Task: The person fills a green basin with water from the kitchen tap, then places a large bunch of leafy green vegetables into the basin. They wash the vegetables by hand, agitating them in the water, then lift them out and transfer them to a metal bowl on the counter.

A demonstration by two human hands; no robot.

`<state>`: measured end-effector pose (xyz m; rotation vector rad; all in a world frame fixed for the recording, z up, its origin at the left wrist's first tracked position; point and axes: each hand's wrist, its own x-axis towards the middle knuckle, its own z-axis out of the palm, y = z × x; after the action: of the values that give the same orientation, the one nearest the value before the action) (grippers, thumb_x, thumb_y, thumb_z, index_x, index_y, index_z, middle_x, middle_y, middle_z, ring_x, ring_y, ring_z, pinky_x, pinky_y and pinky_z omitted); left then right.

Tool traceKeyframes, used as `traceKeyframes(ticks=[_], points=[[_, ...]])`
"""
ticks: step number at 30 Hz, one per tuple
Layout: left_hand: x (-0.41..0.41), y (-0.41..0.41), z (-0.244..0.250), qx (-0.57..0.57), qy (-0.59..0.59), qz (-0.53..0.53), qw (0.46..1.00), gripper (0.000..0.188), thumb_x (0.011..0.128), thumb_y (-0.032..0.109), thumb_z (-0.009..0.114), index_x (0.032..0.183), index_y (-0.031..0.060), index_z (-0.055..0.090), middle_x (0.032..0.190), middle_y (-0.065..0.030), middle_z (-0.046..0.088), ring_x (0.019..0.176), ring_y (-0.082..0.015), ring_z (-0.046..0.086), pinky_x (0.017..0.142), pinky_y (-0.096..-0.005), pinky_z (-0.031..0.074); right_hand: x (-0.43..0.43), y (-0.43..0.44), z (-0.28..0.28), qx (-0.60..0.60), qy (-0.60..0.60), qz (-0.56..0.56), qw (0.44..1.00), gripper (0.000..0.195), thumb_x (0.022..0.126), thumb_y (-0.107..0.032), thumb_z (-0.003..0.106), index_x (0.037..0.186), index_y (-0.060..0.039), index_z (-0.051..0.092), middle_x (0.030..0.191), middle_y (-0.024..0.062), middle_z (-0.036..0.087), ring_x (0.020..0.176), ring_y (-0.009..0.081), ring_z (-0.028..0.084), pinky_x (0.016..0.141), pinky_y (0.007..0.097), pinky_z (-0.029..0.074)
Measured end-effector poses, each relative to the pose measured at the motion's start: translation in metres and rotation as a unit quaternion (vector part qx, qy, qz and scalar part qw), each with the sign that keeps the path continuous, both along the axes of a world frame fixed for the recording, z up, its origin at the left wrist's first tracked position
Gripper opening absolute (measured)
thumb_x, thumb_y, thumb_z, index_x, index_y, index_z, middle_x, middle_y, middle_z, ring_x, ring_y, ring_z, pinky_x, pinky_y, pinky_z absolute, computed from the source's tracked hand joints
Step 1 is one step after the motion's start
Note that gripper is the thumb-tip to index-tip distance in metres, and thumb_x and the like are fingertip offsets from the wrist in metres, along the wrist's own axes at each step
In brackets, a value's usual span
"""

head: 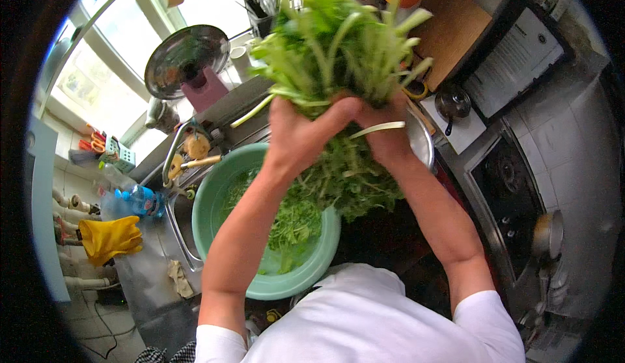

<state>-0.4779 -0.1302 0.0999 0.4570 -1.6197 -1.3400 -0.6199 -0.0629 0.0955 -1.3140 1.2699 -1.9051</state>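
Note:
A large bundle of leafy green vegetables with pale stems [337, 50] is held up in front of me. My left hand [312, 124] grips it from the left, thumb across the stems, and my right hand [385, 124] grips it from the right. Stem ends point up and outward; darker leaves hang below my hands. One loose pale stem lies across my right hand. Below and to the left stands a green plastic basin [259, 292] with water and loose greens [295, 224], partly hidden by my left forearm. Behind my right hand shows a metal bowl's rim [424, 141].
The basin sits at a metal sink [183, 226] with a curved faucet [173, 151]. A glass lid [188, 60] leans by the window. Yellow rubber gloves [110, 238] and a blue-labelled bottle [146, 201] lie left. A gas stove [508, 192] and small lidded pot [452, 103] stand right.

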Motion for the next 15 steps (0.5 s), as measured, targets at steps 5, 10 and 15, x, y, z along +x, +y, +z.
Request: traceKeyframes(ticks=[5, 10, 15], points=[[-0.132, -0.02, -0.028, 0.033, -0.021, -0.052, 0.998, 0.064, 0.078, 0.033, 0.09, 0.123, -0.0047, 0.065, 0.115, -0.0118, 0.074, 0.103, -0.019, 0.068, 0.096, -0.0353, 0.053, -0.123, -0.001, -0.04, 0.032, 0.002, -0.089, 0.996, 0.048, 0.083, -0.022, 0.086, 0.122, -0.0015, 0.067, 0.117, 0.01, 0.074, 0.105, 0.0218, 0.069, 0.093, 0.0405, 0.054], [-0.211, -0.043, -0.118, 0.059, -0.037, -0.083, 0.994, 0.063, 0.081, 0.038, 0.087, 0.122, -0.0041, 0.065, 0.112, -0.011, 0.073, 0.101, -0.0189, 0.067, 0.094, -0.0363, 0.053, -0.195, -0.016, -0.132, 0.058, -0.018, -0.127, 0.99, 0.054, 0.085, -0.027, 0.088, 0.125, -0.0006, 0.062, 0.12, 0.0099, 0.069, 0.106, 0.0245, 0.067, 0.092, 0.0407, 0.053], [-0.235, -0.064, -0.225, 0.127, -0.119, -0.116, 0.978, 0.071, 0.084, 0.041, 0.084, 0.133, -0.0028, 0.058, 0.121, -0.0132, 0.068, 0.11, -0.0206, 0.064, 0.099, -0.037, 0.051, -0.21, -0.027, -0.227, 0.104, -0.087, -0.154, 0.979, 0.049, 0.086, -0.024, 0.086, 0.123, 0.0003, 0.064, 0.118, 0.0088, 0.071, 0.105, 0.0192, 0.066, 0.092, 0.037, 0.053]])
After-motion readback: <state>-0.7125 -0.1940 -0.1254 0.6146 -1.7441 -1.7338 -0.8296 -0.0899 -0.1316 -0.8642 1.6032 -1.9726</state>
